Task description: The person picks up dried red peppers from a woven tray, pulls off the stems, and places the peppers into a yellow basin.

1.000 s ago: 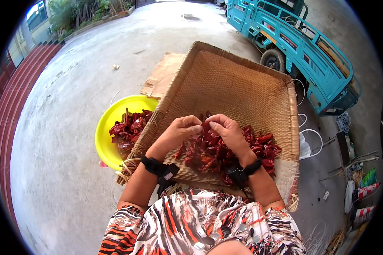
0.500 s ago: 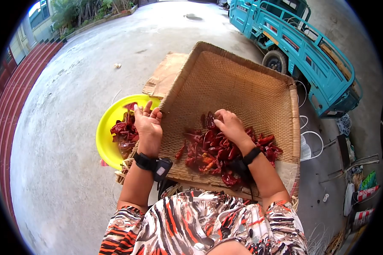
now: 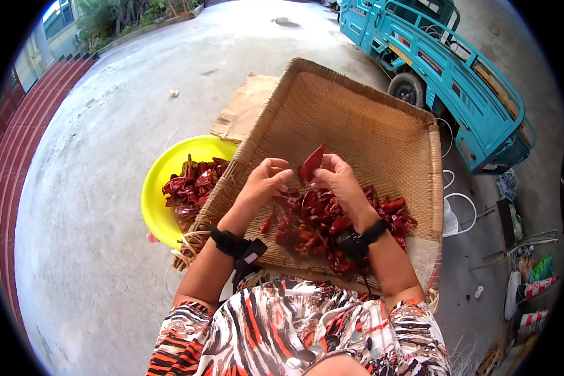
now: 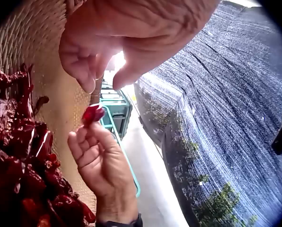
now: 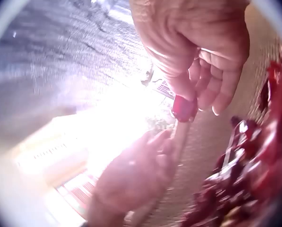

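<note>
My right hand [image 3: 341, 183] pinches a dried red chili pepper [image 3: 311, 164] between thumb and fingers, its pointed end up. In the right wrist view the pepper [image 5: 184, 108] shows at the thumb tip. Facing it from the left is my left hand [image 3: 261, 188], fingers bent and thumb a little apart from the fingertips. Nothing shows between them in the left wrist view, where the left hand [image 4: 131, 35] is above the pepper. Below both hands a heap of dried red chilies [image 3: 323, 216] lies in a shallow woven basket [image 3: 357, 119].
Left of the basket, partly under its rim, stands a yellow basin [image 3: 151, 197] with more red chilies [image 3: 191, 188] in it. A flat piece of cardboard [image 3: 244, 106] lies behind. A blue three-wheeled cart [image 3: 442, 81] stands at the back right, red steps [image 3: 34, 138] at the left.
My left hand went out over the yellow basin with a red piece, then came back to the right hand without it. The right hand has lifted a chili from the heap.
</note>
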